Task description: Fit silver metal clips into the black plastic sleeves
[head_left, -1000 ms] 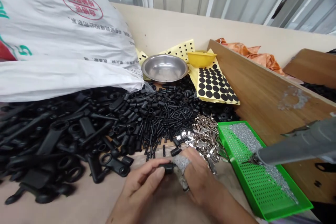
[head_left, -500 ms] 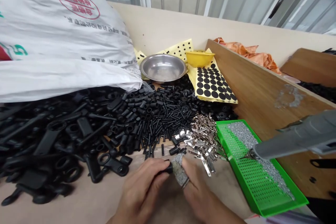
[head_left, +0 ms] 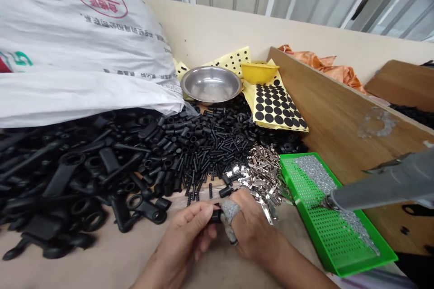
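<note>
At lower centre of the frame, the left hand [head_left: 190, 230] is clamping a short black part [head_left: 216, 215] between thumb and fingers; the right hand [head_left: 251, 230] is pressing in close at the part's right end, a grey finger wrap [head_left: 231, 211] hiding whether its fingers are gripping. Little of the part is showing, so an off-line push or a slackening pinch could be risking a slip. Just beyond, a loose black piece [head_left: 225, 191] and, right of centre, metal clips [head_left: 265, 169] are lying; a dropped part could be mixing among them. At lower right, a green tray [head_left: 307, 219] is holding silvery bits [head_left: 317, 170] near the right forearm; a wide elbow swing could be spilling them.
</note>
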